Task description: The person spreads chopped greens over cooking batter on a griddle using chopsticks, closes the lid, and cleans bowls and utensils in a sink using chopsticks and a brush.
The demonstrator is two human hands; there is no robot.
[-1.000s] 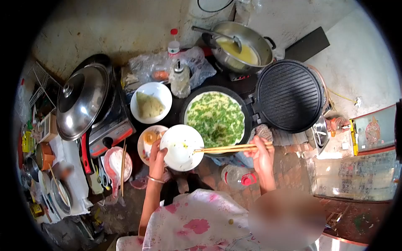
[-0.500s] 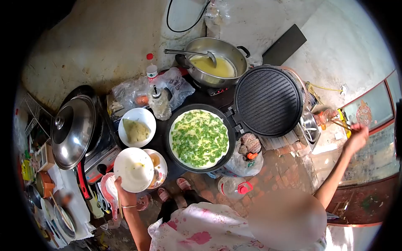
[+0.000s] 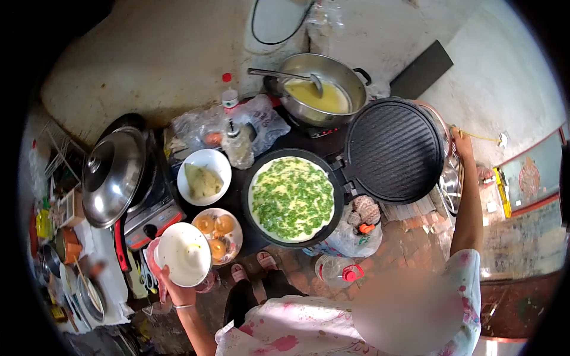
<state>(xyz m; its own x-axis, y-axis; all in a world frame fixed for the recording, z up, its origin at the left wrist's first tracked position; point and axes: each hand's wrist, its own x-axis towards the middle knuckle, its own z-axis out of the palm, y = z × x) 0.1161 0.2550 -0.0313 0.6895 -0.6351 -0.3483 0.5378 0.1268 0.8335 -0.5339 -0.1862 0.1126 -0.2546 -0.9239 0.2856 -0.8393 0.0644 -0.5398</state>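
My left hand [image 3: 176,289] grips the rim of a white bowl [image 3: 185,254], tilted so its inside shows, with a few small green bits in it. Beside it, a patterned plate [image 3: 236,244] carries three round brownish things. At the right, my right hand [image 3: 462,144] is closed by the outer edge of the raised ridged lid [image 3: 395,151]; what its fingers hold is hidden. Between the hands, the griddle pan [image 3: 252,222] holds a round pale flatbread [image 3: 292,199] covered with egg and chopped greens.
A steel pot [image 3: 356,98] with yellowish liquid and a ladle [image 3: 285,73] stands behind. A white bowl [image 3: 221,163] sits left of the griddle. A lidded wok [image 3: 116,178] is far left. A plastic jug [image 3: 329,270] and bagged items [image 3: 365,216] lie in front.
My right hand has moved from the far right, where it held thin sticks, up and inward to the lid's edge. My left hand has lowered the bowl slightly, uncovering the plate.
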